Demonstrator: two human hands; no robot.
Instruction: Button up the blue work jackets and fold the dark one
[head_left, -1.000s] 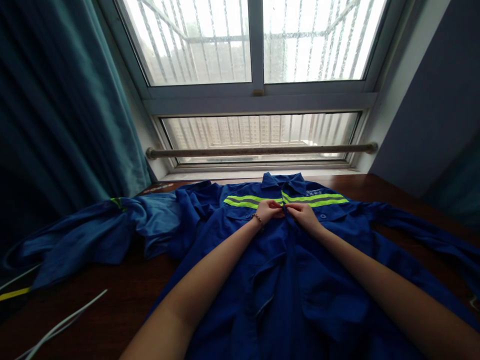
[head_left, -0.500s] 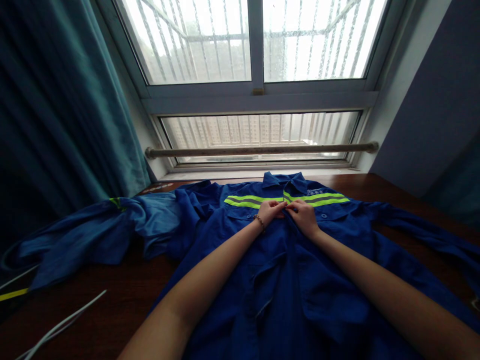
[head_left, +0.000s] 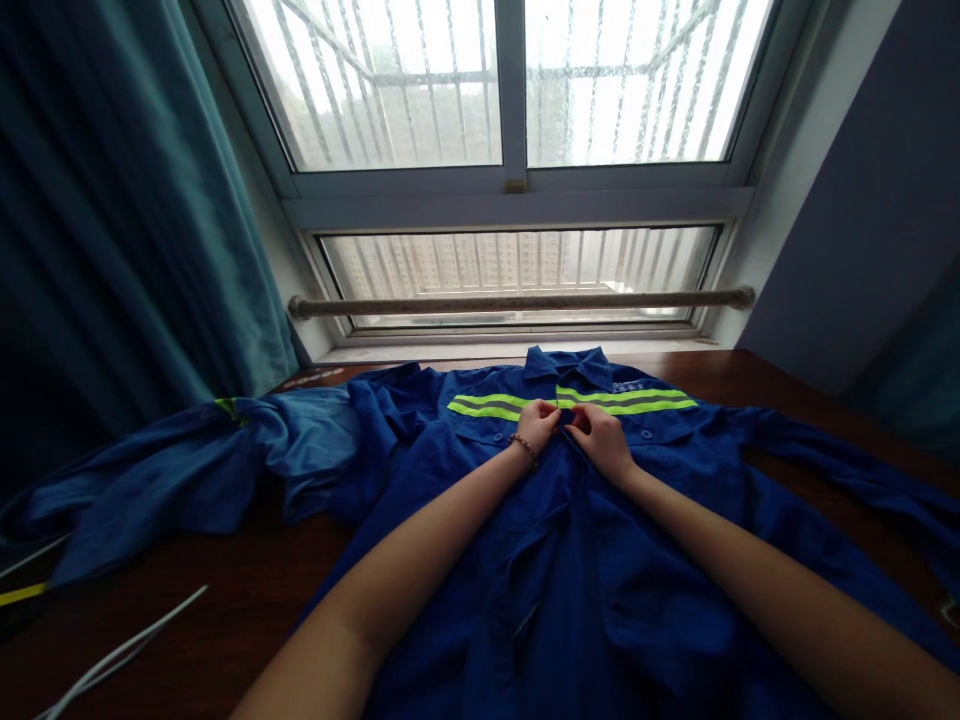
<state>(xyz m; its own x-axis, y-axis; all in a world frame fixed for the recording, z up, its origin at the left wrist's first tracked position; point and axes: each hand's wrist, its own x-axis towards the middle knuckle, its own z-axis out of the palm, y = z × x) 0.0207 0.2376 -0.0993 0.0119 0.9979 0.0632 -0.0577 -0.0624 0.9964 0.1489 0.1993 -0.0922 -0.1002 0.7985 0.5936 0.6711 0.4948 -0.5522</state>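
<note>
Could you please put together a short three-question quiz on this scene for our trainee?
1. Fill in the gap: Across the chest of the blue garment, a ____ band runs between yellow-green stripes.
2. Multiple choice: What are the left hand and the right hand both pinching?
A. The curtain
B. The garment's front, near the stripes
C. A sleeve
3. True or false: A bracelet is worn on the right wrist.

Key:
1. Grey
2. B
3. False; the bracelet is on the left wrist.
</note>
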